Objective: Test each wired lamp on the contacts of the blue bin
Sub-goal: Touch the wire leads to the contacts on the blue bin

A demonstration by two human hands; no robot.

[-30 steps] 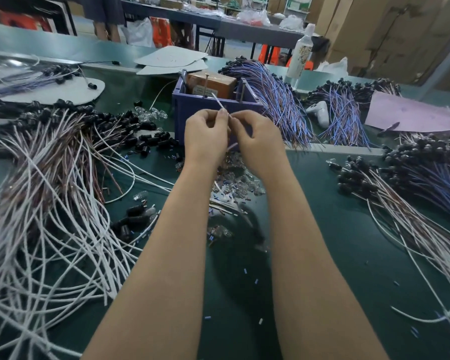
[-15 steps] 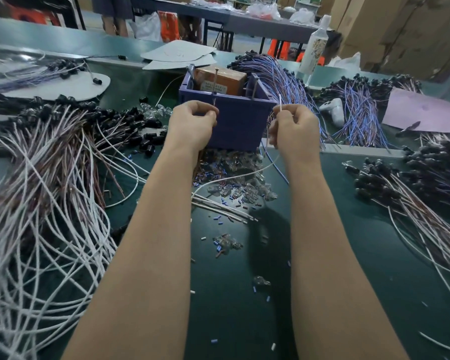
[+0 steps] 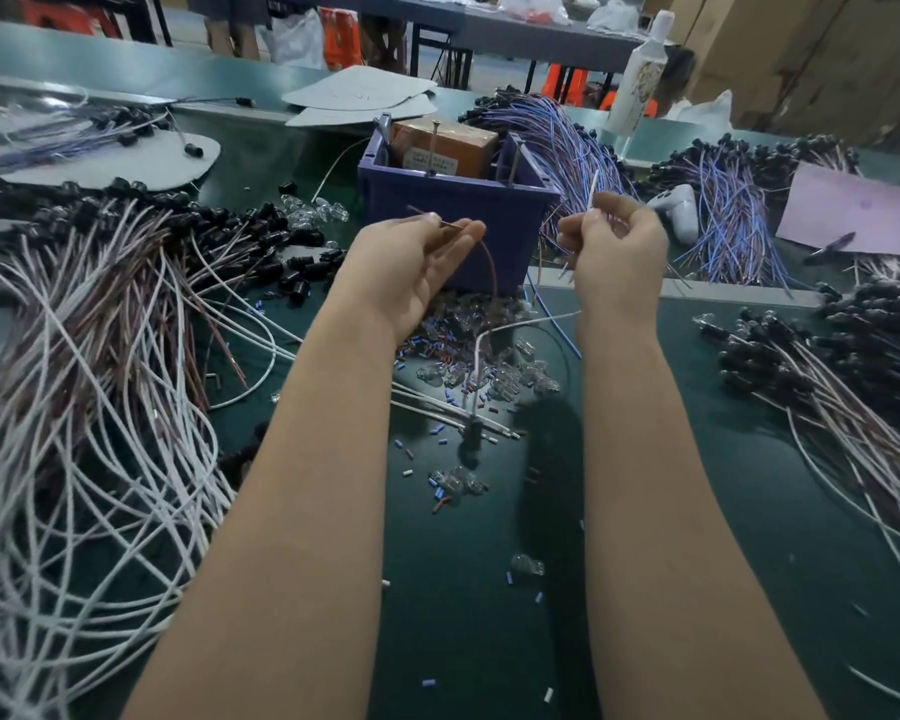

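A: Far left, what lies there?
B: A heap of white and brown wired lamps (image 3: 74,356) sprawls over the green table (image 3: 671,537). Next comes the left hand (image 3: 411,272), palm turned up, thumb and fingertips pinching the end of a brown lead (image 3: 435,219).
A: And the blue bin (image 3: 489,215)?
B: Centre, just behind both hands. Two metal pins (image 3: 432,148) stand upright at its rim and a brown box (image 3: 445,142) sits inside. Neither lead touches a pin.
A: The right hand (image 3: 619,252)?
B: Fingers curled, gripping a white lead (image 3: 592,187) with its tip pointing up. Both leads drop to one black socket (image 3: 473,433), blurred, low over the table.
A: Farther right?
B: Blue-wired bundles (image 3: 723,226), then a pile of dark sockets (image 3: 780,366). Behind them are a white bottle (image 3: 640,75), cardboard cartons (image 3: 827,54) and a second table (image 3: 489,26).
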